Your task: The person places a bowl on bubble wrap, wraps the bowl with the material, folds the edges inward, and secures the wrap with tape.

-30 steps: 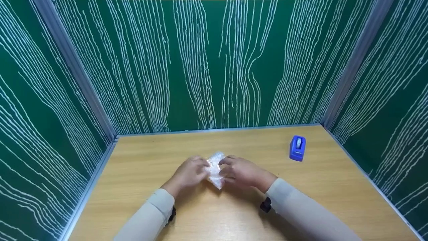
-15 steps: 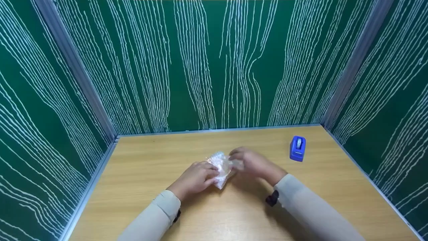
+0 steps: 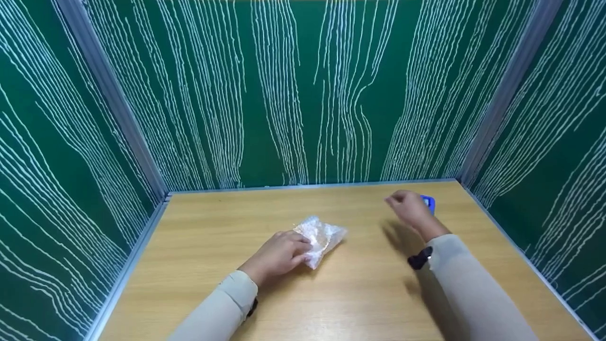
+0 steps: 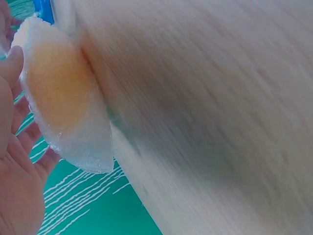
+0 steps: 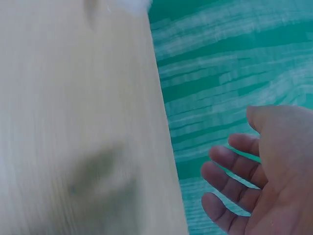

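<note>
On the table lies a bubble-wrap bundle (image 3: pixel 331 234), its right flap sticking out to a point. Something orange shows through the wrap (image 4: pixel 61 93) in the left wrist view; its kind cannot be told. My left hand (image 3: pixel 281 251) holds the bundle's left side, thumb on the near face and fingers behind. Over to the right, my right hand (image 3: pixel 409 208) is raised above the table, partly covering a blue tape dispenser (image 3: pixel 429 202). Loosely bent fingers with nothing between them appear on the right hand (image 5: pixel 274 176) in the right wrist view.
The wooden table (image 3: pixel 213 208) is bounded by green walls (image 3: pixel 270 170) with white wavy lines. Grey metal posts (image 3: pixel 497 94) stand at the back corners. Black straps (image 3: pixel 420 258) sit on the wrists.
My right hand let go of the wrap's flap and moved right, up to the tape dispenser. The left hand stays on the bundle, after shifting slightly right earlier.
</note>
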Tool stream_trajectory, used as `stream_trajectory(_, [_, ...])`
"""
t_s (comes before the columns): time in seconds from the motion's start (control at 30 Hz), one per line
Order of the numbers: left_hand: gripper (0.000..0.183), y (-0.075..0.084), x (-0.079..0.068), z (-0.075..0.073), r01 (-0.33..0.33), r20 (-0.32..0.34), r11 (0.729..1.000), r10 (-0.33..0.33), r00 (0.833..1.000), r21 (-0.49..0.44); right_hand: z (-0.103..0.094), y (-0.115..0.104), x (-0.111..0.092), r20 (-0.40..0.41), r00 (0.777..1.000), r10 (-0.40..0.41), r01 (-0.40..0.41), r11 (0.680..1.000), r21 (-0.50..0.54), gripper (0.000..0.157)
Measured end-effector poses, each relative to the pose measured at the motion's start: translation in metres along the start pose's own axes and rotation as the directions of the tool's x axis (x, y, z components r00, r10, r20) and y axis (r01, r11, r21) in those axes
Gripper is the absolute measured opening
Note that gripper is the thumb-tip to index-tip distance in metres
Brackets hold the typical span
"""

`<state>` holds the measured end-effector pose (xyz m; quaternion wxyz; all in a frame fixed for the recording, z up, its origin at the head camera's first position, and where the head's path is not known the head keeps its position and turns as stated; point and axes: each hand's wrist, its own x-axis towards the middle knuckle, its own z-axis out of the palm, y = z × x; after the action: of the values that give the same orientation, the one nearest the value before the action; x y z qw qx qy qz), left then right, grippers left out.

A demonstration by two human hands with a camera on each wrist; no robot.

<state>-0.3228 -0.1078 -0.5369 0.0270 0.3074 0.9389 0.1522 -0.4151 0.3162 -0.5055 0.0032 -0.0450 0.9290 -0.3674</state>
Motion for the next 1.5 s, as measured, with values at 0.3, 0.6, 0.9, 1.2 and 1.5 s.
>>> stream_trajectory(0.3, [0.043,0.000,-0.001,0.001,0.008,0.011,1.000,-0.008,1.000,-0.001,-0.041,0.044,0.000,-0.001,0.963,0.269,-0.268,0.959,0.087,0.083])
stream_trajectory(0.6, [0.038,0.000,0.000,0.002,-0.044,-0.024,0.998,0.046,0.999,0.050,-0.043,0.067,-0.009,-0.054,0.897,0.439,-0.423,0.887,0.184,0.080])
stream_trajectory(0.9, [0.039,0.001,-0.001,0.002,-0.028,-0.019,0.999,0.029,0.999,0.031,-0.037,0.075,-0.015,0.028,0.838,0.544,-0.535,0.812,0.233,0.082])
stream_trajectory(1.2, [0.040,0.000,-0.001,0.003,-0.010,-0.008,1.000,0.010,1.000,0.028,-0.033,0.067,-0.018,0.044,0.823,0.567,-0.562,0.799,0.214,0.085])
stream_trajectory(1.5, [0.036,0.000,-0.001,0.005,-0.046,-0.036,0.997,0.048,0.998,0.055,-0.029,0.064,-0.016,0.043,0.820,0.571,-0.568,0.801,0.189,0.081])
